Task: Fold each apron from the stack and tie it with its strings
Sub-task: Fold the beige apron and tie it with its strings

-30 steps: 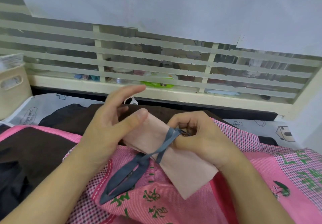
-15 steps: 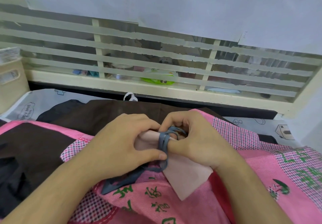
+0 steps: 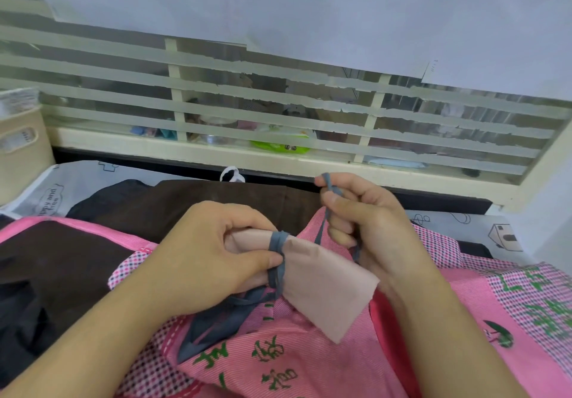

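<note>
Fingers of left hand (image 3: 210, 252) grip folded apron (image 3: 322, 286); right hand (image 3: 368, 224) pinches string (image 3: 332, 187).

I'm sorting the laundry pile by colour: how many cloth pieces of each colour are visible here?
Peach folded apron: 1
Pink patterned apron: 1
Dark brown cloth: 1
Black cloth: 1
Total: 4; overlapping layers may hide more.
</note>
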